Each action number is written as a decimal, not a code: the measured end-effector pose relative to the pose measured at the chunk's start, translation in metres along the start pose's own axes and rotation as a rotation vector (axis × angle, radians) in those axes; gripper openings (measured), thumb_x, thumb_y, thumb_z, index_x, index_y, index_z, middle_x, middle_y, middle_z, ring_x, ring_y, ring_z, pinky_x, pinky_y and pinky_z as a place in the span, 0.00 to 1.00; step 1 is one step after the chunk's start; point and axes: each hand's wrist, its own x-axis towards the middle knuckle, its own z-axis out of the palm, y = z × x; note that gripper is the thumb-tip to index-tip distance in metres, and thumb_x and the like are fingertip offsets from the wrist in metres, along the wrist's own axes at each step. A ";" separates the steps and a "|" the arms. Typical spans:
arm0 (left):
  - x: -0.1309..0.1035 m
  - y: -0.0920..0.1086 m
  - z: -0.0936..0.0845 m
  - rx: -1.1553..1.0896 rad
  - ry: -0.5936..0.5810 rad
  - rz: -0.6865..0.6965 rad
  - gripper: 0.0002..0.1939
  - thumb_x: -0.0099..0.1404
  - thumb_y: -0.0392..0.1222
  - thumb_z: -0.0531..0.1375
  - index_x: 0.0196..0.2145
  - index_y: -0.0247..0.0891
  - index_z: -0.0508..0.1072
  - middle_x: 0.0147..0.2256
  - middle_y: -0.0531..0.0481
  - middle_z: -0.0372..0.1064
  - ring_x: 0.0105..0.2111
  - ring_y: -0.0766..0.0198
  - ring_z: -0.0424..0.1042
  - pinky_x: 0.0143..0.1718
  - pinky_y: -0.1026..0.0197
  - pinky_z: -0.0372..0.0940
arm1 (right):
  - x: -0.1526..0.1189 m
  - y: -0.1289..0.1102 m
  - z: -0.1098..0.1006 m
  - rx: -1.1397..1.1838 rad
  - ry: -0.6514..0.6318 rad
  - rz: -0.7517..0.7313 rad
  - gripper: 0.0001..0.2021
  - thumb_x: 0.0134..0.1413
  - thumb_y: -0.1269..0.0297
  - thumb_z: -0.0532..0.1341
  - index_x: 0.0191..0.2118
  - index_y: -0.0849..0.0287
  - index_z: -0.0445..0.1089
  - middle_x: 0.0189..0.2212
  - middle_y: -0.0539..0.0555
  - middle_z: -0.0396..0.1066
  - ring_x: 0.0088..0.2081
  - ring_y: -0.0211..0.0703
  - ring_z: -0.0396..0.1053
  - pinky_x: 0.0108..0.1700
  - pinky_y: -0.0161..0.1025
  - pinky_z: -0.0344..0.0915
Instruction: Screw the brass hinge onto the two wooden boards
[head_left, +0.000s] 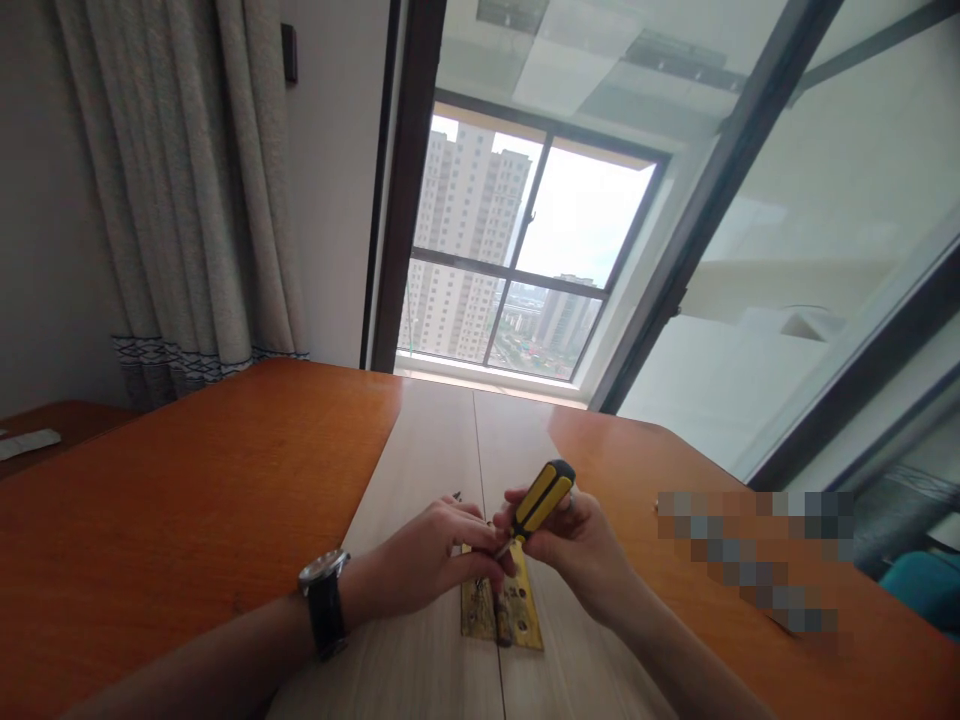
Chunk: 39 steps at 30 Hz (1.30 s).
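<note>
Above one brass-coloured butt hinge [528, 622], lying across the seam of two pale wooden boards [420, 450], I observe the right hand [589, 545] gripping one yellow-and-black screwdriver [545, 495] between thumb and fingers. The left hand [442, 550] has its fingers nearly closed beside the shaft; I cannot tell whether they grip anything.

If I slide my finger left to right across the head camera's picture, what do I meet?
Grey pleated fabric curtain, round silver wristwatch with black strap, the person's left hand, yellow-and-black screwdriver, rounded teal object.
</note>
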 end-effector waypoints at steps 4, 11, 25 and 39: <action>-0.002 -0.002 0.001 0.067 -0.008 -0.036 0.09 0.68 0.43 0.62 0.33 0.38 0.79 0.35 0.49 0.77 0.41 0.60 0.74 0.50 0.60 0.61 | 0.002 -0.003 0.004 0.000 0.037 -0.040 0.16 0.33 0.64 0.78 0.33 0.55 0.80 0.27 0.52 0.79 0.30 0.44 0.76 0.34 0.38 0.73; -0.003 -0.005 0.000 0.127 0.007 -0.036 0.11 0.68 0.46 0.62 0.32 0.38 0.79 0.35 0.50 0.77 0.38 0.61 0.74 0.50 0.60 0.60 | -0.004 -0.007 0.010 -0.078 0.011 -0.076 0.13 0.40 0.65 0.76 0.35 0.55 0.78 0.32 0.51 0.77 0.36 0.43 0.73 0.41 0.38 0.71; -0.003 0.000 -0.003 0.155 -0.037 0.038 0.11 0.71 0.43 0.59 0.36 0.38 0.80 0.41 0.47 0.77 0.48 0.57 0.71 0.53 0.58 0.59 | -0.001 -0.006 0.010 -0.089 -0.193 -0.076 0.10 0.52 0.56 0.69 0.40 0.52 0.74 0.43 0.53 0.73 0.47 0.48 0.70 0.52 0.45 0.65; -0.002 0.003 -0.005 0.154 -0.077 -0.003 0.11 0.73 0.37 0.57 0.35 0.40 0.78 0.39 0.53 0.80 0.44 0.63 0.75 0.53 0.62 0.55 | -0.007 -0.009 -0.005 -0.226 -0.145 -0.078 0.17 0.61 0.52 0.60 0.50 0.54 0.75 0.45 0.58 0.73 0.49 0.52 0.69 0.53 0.46 0.65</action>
